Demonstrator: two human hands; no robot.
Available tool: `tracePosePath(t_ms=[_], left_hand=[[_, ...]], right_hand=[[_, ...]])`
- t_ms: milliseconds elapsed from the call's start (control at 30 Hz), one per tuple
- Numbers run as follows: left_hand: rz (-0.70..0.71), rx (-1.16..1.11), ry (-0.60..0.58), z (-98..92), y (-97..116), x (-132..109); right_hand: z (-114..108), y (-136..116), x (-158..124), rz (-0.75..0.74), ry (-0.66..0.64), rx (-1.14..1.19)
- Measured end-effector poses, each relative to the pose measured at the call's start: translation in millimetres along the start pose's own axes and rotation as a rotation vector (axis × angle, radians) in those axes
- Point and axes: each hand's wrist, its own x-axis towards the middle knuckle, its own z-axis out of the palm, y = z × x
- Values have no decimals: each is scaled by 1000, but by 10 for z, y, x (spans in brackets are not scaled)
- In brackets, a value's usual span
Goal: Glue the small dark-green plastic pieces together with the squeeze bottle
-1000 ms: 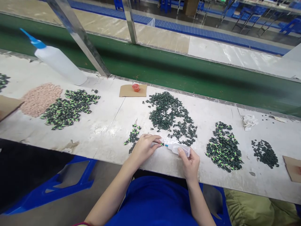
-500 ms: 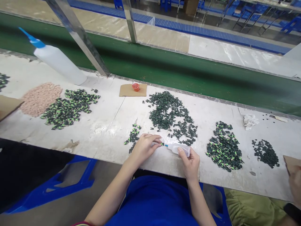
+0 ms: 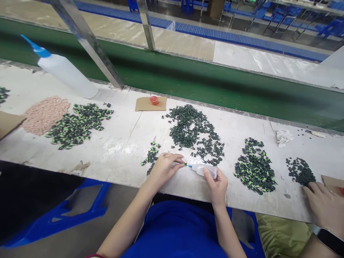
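My right hand [image 3: 217,184] is closed around a small translucent squeeze bottle [image 3: 200,169] with a thin blue tip, tilted almost level and pointing left. Pinched between the fingertips of my left hand [image 3: 168,165] is a small black-and-green piece [image 3: 185,164]. The bottle's tip is at or very close to that piece; whether they touch I cannot tell. Just left of my left hand lies a small pile of black-and-green pieces [image 3: 151,156]. Beyond both hands a larger pile of dark green, rod-like pieces [image 3: 185,125] spreads over the white table [image 3: 120,143].
A co-worker's hand [image 3: 324,204] is at a pile of small black discs [image 3: 300,171] on the right. Another black-and-green pile [image 3: 254,168] lies nearer. A red cup [image 3: 154,100] sits on cardboard [image 3: 142,104]. Far left are a large white bottle [image 3: 68,75] and pink pieces [image 3: 44,114].
The co-worker's hand has come in from the right edge to the pile of black discs. My hands, the bottle and the held piece stay almost in place; the view shifts slightly.
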Motion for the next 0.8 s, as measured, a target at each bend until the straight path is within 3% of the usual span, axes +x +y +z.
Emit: tracePosePath(t_ms=[167,300,467,700,800], left_hand=[[9,-8,-2,-8,16,-5],[60,16,-13,-47,26,-18],[112,53,26,-45,20,-43],[114,40,54,45,2,-46],[97,2,69,20,6,-50]], right_hand=[[-69,90,-13,-46,38,153],[-99,115,-106,-134,-109,193],[-63,65,-188,-251,-342,-33],[45,28,-163,-424,-378,-256],[-29,-1,-124,-513,-435,-304]])
